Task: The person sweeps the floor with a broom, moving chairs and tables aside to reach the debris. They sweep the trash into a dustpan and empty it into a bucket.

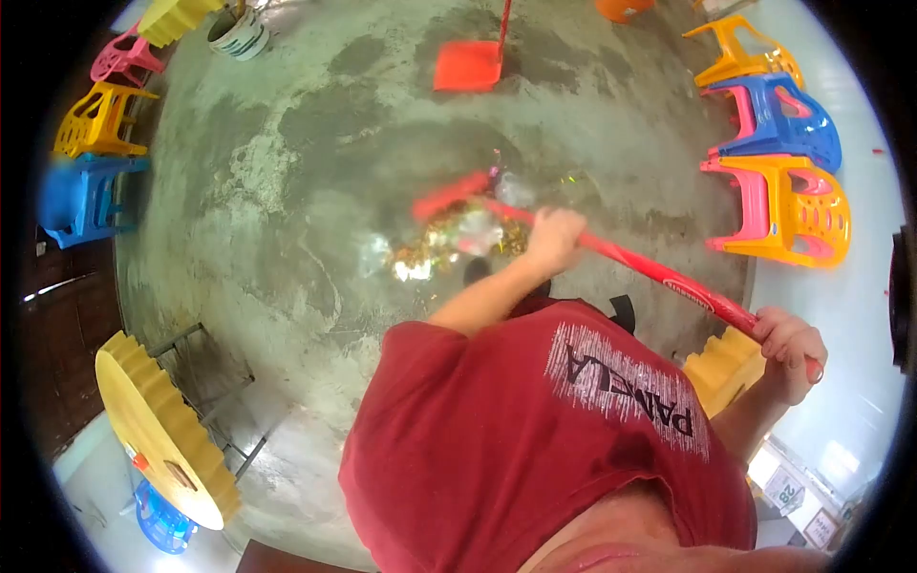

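A red broom slants across the view, its handle (650, 264) running from lower right up to the blurred red broom head (449, 196) on the floor. My left hand (557, 241) is closed around the middle of the handle. Near the handle's top end, my right hand (791, 351) wraps round it. Beside the broom head lies a loose pile of litter (439, 246), with shiny, clear and golden bits in it; single pieces are too small to name. Farther ahead a red dustpan (468, 66) with a long thin handle rests on the floor, apart from the broom.
Yellow and blue plastic chairs (778, 119) line the right wall, with pink ones among them. More chairs (100, 119) stand at the left, near a white bucket (239, 34). A yellow-topped table (158, 430) is at the lower left. The concrete floor (239, 267) looks patchy.
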Available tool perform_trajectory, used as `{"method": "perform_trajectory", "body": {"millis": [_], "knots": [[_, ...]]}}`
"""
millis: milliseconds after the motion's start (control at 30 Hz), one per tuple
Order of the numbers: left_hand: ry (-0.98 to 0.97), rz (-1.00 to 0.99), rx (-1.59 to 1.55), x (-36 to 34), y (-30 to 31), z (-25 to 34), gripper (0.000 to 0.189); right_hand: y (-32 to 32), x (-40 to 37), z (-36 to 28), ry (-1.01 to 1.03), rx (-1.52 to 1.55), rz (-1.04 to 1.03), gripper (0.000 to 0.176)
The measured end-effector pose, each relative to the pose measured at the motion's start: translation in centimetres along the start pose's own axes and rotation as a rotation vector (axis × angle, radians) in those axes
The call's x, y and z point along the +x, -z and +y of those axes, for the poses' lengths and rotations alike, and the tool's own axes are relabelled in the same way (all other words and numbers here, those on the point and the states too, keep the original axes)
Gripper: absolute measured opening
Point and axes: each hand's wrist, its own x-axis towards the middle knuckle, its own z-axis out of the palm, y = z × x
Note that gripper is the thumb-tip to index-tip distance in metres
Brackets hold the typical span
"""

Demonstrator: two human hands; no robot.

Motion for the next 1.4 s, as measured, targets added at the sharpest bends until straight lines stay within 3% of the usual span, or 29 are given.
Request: {"method": "perform_trajectory", "body": {"millis": [100,167,200,267,367,467,567,600,700,767,800,867,967,1100,1200,1300,1367,1400], "knots": [[0.096,0.124,0.062,1.7,1.6,-2.6,0.02,-2.7,0.6,1.5,-0.054,-0.056,0.09,0.019],[0.207,0.139,0.183,2.9,1.5,-6.3,0.02,-5.4,1.0,4.2,-0.152,-0.117,0.073,0.009],[0.204,0.107,0.16,3.1,1.1,-8.1,0.021,-6.6,1.2,6.4,-0.088,-0.088,0.023,0.008],[0.199,0.047,0.116,3.2,0.2,-10.7,0.022,-8.6,1.2,5.8,-0.157,-0.175,0.014,0.009],[0.083,-0.209,0.11,3.4,-0.9,-8.1,0.024,-6.6,-0.2,5.2,-0.14,-0.12,0.166,0.009],[-0.099,-0.086,0.089,2.0,-3.2,-3.5,0.02,-2.1,-2.6,2.6,-0.162,-0.029,0.305,0.018],[-0.068,-0.209,0.012,2.5,-1.2,1.5,0.018,1.2,-4.5,0.8,-0.073,0.012,0.297,0.018],[-0.076,-0.152,0.036,2.8,-0.7,2.0,0.017,1.0,-4.9,0.9,-0.075,0.0,0.304,0.018],[0.045,-0.076,0.169,5.5,-2.2,-1.6,0.015,-1.4,-4.6,3.4,-0.097,-0.032,0.343,0.015],[0.118,0.019,0.204,7.4,-3.1,-5.9,0.015,-4.6,-3.0,5.8,-0.247,-0.298,0.279,0.006],[0.172,0.026,0.185,8.3,-3.8,-8.5,0.016,-5.9,-2.4,8.7,-0.142,-0.149,0.242,0.008],[0.224,0.012,0.142,10.0,-4.6,-10.8,0.018,-8.6,-0.9,10.5,-0.23,-0.163,0.215,0.009],[0.185,-0.112,0.066,9.6,-6.2,-10.4,0.021,-8.0,-1.1,9.2,-0.268,-0.257,0.272,0.008],[-0.018,-0.367,0.045,6.8,-9.6,-4.6,0.025,-3.8,-4.1,3.0,-0.294,-0.171,0.404,0.009],[-0.212,-0.195,0.021,4.3,-8.2,0.2,0.023,0.3,-6.6,1.0,-0.173,-0.104,0.344,0.014],[-0.118,-0.19,0.092,5.1,-5.4,1.7,0.019,0.8,-6.9,0.9,-0.152,-0.069,0.354,0.018],[-0.001,-0.143,0.13,6.9,-5.2,-1.0,0.019,-0.6,-5.7,2.9,-0.179,-0.045,0.393,0.015],[0.009,-0.072,0.206,7.8,-5.3,-3.2,0.018,-1.6,-4.8,4.7,-0.231,-0.174,0.372,0.011]]}}
